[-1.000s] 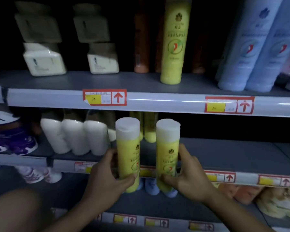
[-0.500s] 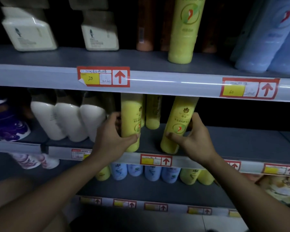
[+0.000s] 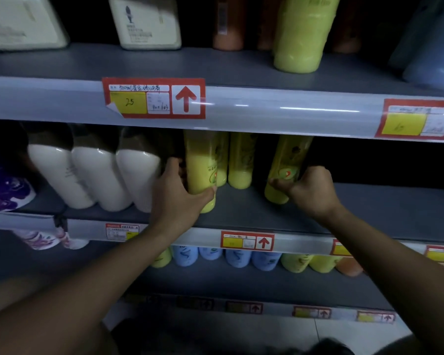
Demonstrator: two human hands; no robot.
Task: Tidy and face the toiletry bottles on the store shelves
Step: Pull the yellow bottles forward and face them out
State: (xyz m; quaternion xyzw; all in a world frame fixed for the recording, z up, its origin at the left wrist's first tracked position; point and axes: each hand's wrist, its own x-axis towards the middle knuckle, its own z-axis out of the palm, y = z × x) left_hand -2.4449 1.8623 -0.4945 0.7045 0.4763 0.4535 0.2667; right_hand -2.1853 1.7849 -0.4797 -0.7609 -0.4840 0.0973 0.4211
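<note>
Two yellow bottles stand on the grey middle shelf (image 3: pixel 369 208). My left hand (image 3: pixel 180 198) is wrapped around the left yellow bottle (image 3: pixel 203 165), which stands upright beside the white bottles. My right hand (image 3: pixel 310 190) grips the right yellow bottle (image 3: pixel 285 165) low down; this bottle leans, its top tilted to the right under the shelf rail. Between the two, further back, stands another yellow bottle (image 3: pixel 240 162). The caps of the held bottles are hidden behind the upper rail.
Three white bottles (image 3: pixel 95 175) stand left of my left hand, purple packs (image 3: pixel 5 185) beyond them. The upper shelf holds cream tubs (image 3: pixel 146 24), a yellow-green bottle (image 3: pixel 300 39) and blue bottles (image 3: pixel 431 60). Blue, yellow and orange bottles (image 3: pixel 236 257) line the lower shelf. Price tags (image 3: pixel 153 98) mark the rails.
Both hands have carried the two yellow bottles from in front of the shelf into the middle shelf and pushed them deeper. The view has moved closer to the shelves.
</note>
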